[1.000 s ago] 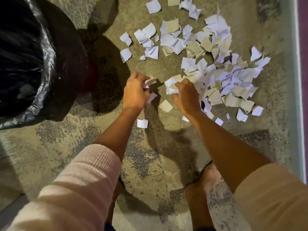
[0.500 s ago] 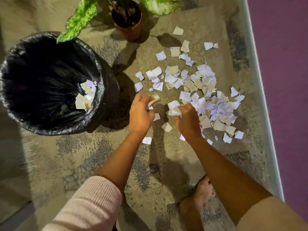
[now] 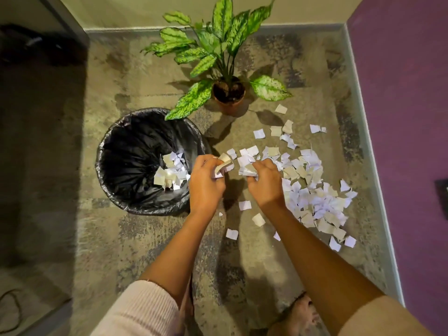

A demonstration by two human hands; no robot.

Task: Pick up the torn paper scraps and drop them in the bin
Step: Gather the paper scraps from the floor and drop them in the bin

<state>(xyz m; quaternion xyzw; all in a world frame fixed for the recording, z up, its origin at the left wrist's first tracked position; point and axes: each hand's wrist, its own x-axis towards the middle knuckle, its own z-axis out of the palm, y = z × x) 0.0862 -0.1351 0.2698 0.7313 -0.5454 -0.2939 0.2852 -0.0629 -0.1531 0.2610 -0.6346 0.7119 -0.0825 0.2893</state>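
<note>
We see the paper scraps [image 3: 312,197] in two shades: white with a faint lilac cast, and dull beige. The same two shades show on those inside the bin [image 3: 131,146], whose liner is glossy black. The floor [image 3: 145,238] is mottled tan with dark grey blotches. The plant [image 3: 218,40] has green leaves streaked and speckled with cream, in a terracotta-brown pot [image 3: 230,106]. The wall [image 3: 407,117] on the right is purple, the skirting [image 3: 303,27] pale grey-blue. Our left sleeve [image 3: 143,311] is pale pink, finely ribbed; our right sleeve [image 3: 378,318] is plain tan.
</note>
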